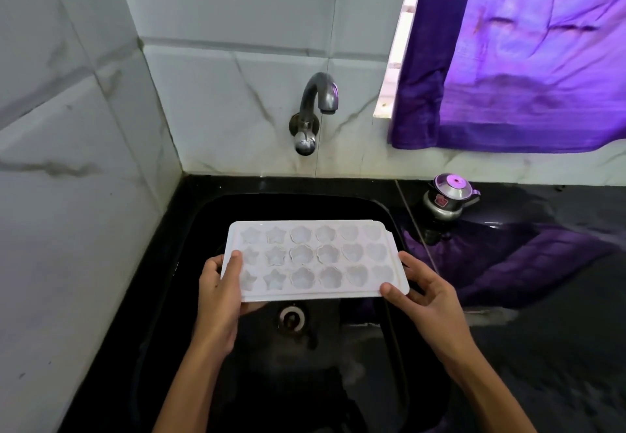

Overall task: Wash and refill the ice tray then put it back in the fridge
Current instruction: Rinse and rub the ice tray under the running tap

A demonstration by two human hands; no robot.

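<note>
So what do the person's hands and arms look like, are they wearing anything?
Both arms are bare, no sleeves in view. The left hand and right hand have no gloves, rings, bracelets or watch that I can see. The fingers are bare, with short nails.

**Colours at the sink**

We see a white ice tray [315, 258] with star, flower and heart moulds at centre frame, above a glossy black sink [216, 215]. Across the upper left, the wall tiles [84, 110] are white with grey marble veining. At upper right hangs a purple curtain [525, 59]. The tap [316, 107] is dark chrome; the small silver pot [449, 200] carries a purple lid.
</note>
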